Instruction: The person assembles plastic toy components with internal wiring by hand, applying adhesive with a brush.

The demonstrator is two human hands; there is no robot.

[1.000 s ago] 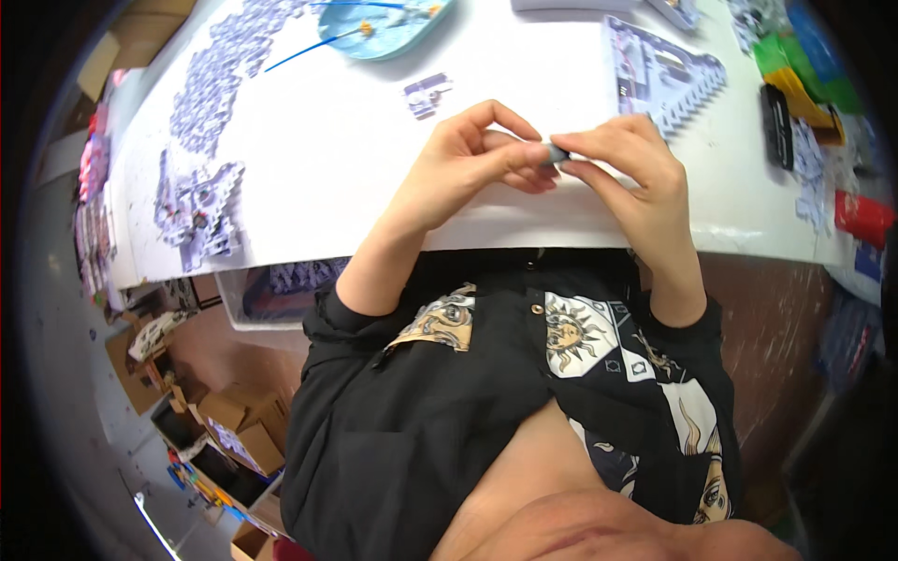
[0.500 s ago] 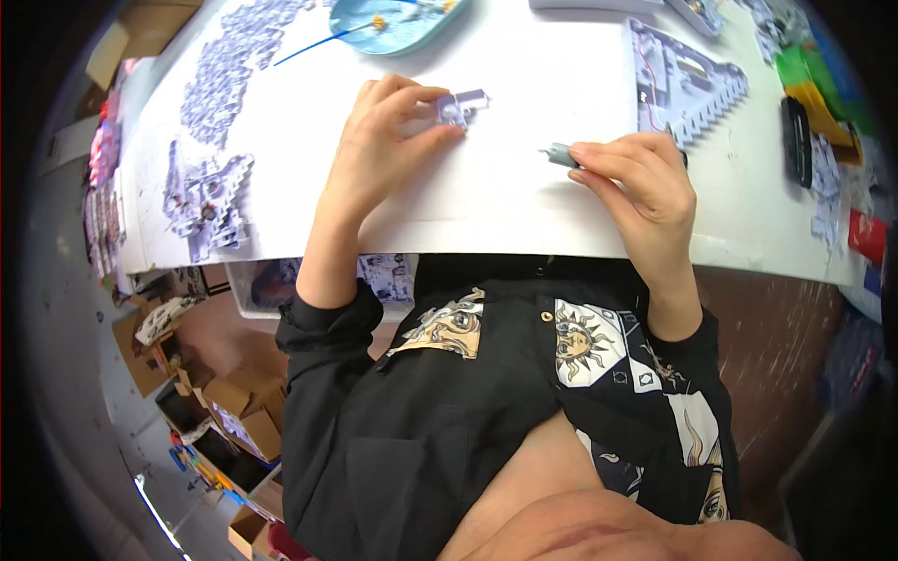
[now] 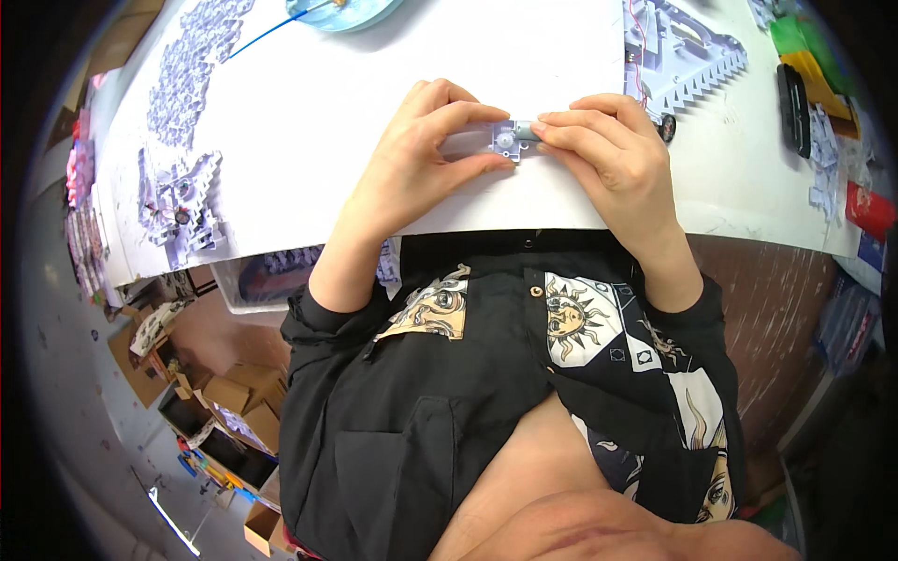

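Right now both hands are meeting at frame centre-top over the white surface (image 3: pixel 309 159). Left hand (image 3: pixel 412 164) is pinching a small pale flat piece (image 3: pixel 486 142) between thumb and forefinger; the piece is carrying a round grey hub. Right hand (image 3: pixel 608 154) is pressing its fingers together on a small grey-green part (image 3: pixel 526 131) at the right end of that piece, the two touching. Whether they are joined, cannot tell.

Around them:
- a light blue dish (image 3: pixel 341 11) is sitting at the top edge, with a blue wire (image 3: pixel 267 33) trailing off it to the left, well apart from the hands
- a printed cut-out panel with a toothed edge (image 3: pixel 687 61) is lying just beside the right hand, upper right, a thin red wire crossing it
- a black slim device (image 3: pixel 795 107) is lying farther right, green and yellow sheets (image 3: pixel 809 47) above it
- more printed cut-out parts (image 3: pixel 178 201) are clustering along the left side of the surface

Nothing is standing between the two hands. The surface's near edge is running just below the wrists; bare white room is lying open left of the left hand. Cardboard boxes (image 3: pixel 234 407) are sitting on the floor at lower left.
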